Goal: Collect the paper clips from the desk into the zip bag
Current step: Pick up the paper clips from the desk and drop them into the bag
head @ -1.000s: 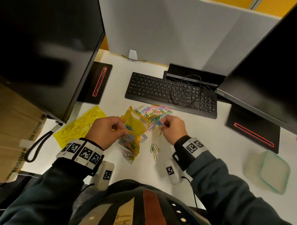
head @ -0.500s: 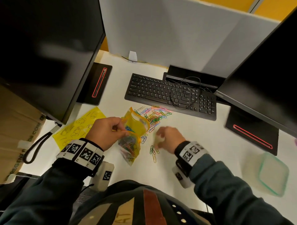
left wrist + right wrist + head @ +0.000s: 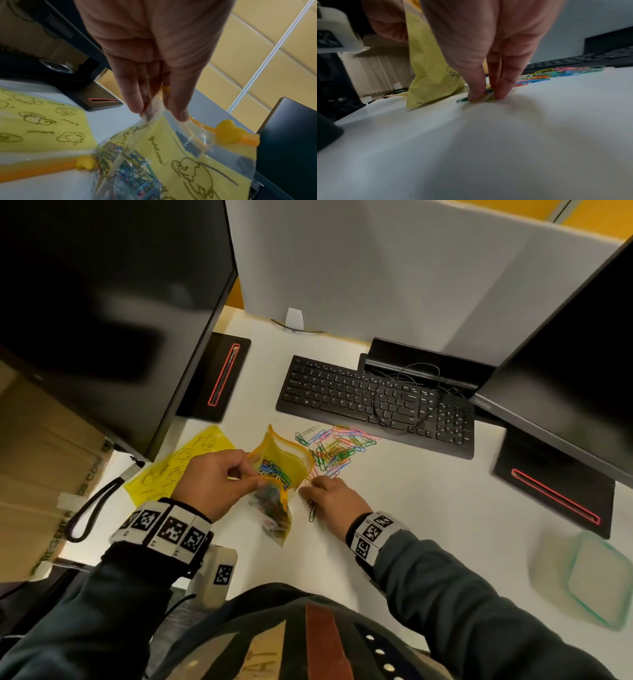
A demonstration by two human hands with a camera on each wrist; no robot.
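My left hand [image 3: 219,481] pinches the rim of a yellow zip bag [image 3: 281,470] and holds its mouth open above the desk; several coloured paper clips lie inside. In the left wrist view the fingers [image 3: 137,100] pinch the clear bag edge [image 3: 150,116]. My right hand [image 3: 329,494] is down on the desk just right of the bag. In the right wrist view its thumb and fingers [image 3: 503,83] pinch a few coloured paper clips [image 3: 486,94] against the desk. A loose pile of paper clips [image 3: 335,446] lies in front of the keyboard. A few dark clips [image 3: 311,510] lie by the right hand.
A black keyboard [image 3: 373,402] with a cable over it lies behind the pile. Two monitors [image 3: 102,313] on black stands [image 3: 551,494] flank the desk. A second yellow bag [image 3: 185,463] lies flat at the left. A clear lidded container [image 3: 589,580] sits at the right.
My right hand moved from the pile down and left to the clips beside the bag and now pinches them on the desk. The left hand kept holding the bag open.
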